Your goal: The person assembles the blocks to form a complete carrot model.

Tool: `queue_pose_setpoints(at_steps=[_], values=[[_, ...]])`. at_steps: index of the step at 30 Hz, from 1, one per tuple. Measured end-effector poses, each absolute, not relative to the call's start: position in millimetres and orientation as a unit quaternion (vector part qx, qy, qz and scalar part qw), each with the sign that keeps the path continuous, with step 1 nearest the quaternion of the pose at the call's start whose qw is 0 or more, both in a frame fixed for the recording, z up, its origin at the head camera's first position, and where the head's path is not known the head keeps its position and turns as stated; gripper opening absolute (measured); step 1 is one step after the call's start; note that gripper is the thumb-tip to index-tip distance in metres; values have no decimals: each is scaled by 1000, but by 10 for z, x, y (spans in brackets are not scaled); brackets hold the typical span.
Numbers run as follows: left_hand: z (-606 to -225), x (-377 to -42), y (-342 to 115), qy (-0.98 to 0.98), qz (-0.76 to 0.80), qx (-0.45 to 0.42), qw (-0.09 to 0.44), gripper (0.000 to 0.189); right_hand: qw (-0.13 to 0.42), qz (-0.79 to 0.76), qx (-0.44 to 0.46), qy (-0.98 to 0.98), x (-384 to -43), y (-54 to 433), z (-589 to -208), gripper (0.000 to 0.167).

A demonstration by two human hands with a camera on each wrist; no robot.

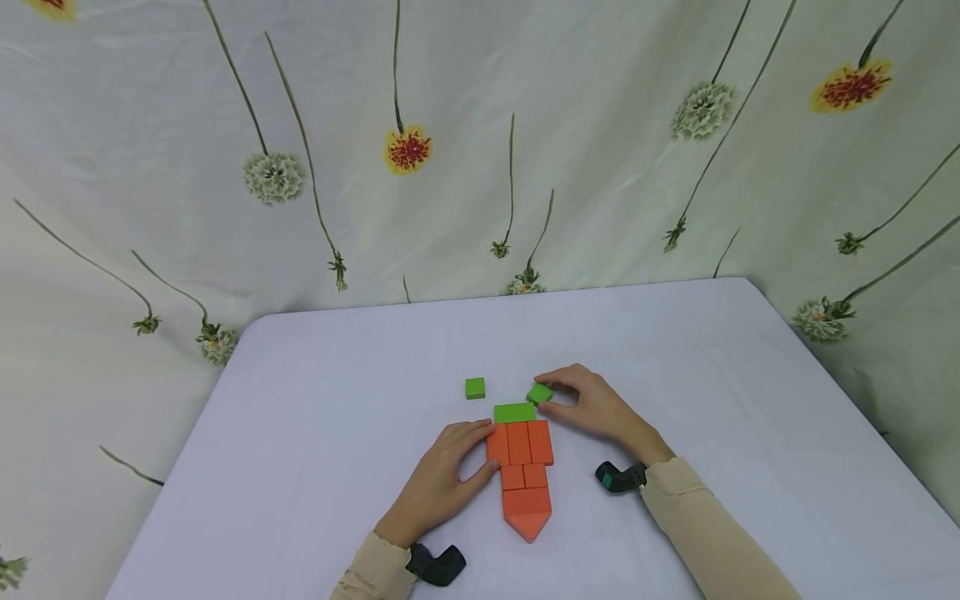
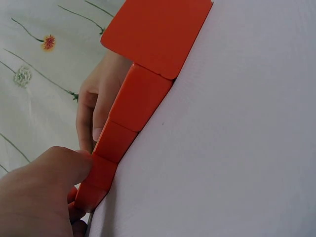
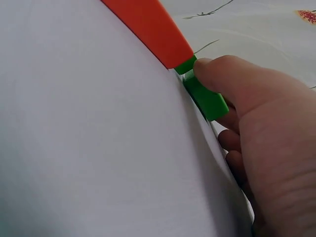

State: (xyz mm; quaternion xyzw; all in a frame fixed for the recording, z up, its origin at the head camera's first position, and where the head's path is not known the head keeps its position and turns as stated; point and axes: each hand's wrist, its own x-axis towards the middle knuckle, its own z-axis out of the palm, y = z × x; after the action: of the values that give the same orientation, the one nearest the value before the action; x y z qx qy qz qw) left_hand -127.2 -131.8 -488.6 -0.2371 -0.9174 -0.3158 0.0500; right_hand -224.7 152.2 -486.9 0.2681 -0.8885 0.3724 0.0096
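Observation:
Orange blocks [image 1: 527, 498] lie joined in a flat shape with a pointed near end, and a green rectangular block [image 1: 514, 413] sits against their far edge. My left hand [image 1: 444, 475] holds the leftmost orange block [image 1: 497, 445] at its left side, thumb at the near corner and index finger at the far one. In the left wrist view the thumb [image 2: 66, 168] touches its orange side. With thumb and fingers my right hand [image 1: 588, 404] pinches a small green block [image 1: 539, 393], turned at an angle beside the green rectangle's right end; the right wrist view shows this green block [image 3: 206, 98] low over the cloth.
Another small green block [image 1: 475, 388] lies by itself, to the left beyond the green rectangle. A pale cloth covers the table [image 1: 337, 375]. Behind it hangs a flower-printed curtain [image 1: 450, 208]. Black wrist devices [image 1: 438, 567] are worn on both arms.

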Motion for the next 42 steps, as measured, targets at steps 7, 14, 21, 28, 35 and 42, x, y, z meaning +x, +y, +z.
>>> queue_pose_setpoints(at_steps=[7,14,21,28,35,42], values=[[-4917,-1280,-1329,-913,-316,-250,69,54,1,373,264,-889,-2254,1524,-4878,44],[-4929,-1283,-1326,-911,-319,-250,73,54,3,374,268,-888,-2255,1526,-4890,44],[-4927,-1284,-1332,-911,-319,-251,69,54,17,379,262,-887,-2255,1516,-4885,38],[-4916,-1285,-1339,-911,-321,-251,67,54,42,396,259,-880,-2239,1497,-4864,33],[-4912,-1274,-1347,-911,-325,-246,63,54,59,407,254,-876,-2238,1450,-4829,32],[-4912,-1272,-1344,-909,-327,-251,67,54,61,390,263,-880,-2259,1335,-4738,32]])
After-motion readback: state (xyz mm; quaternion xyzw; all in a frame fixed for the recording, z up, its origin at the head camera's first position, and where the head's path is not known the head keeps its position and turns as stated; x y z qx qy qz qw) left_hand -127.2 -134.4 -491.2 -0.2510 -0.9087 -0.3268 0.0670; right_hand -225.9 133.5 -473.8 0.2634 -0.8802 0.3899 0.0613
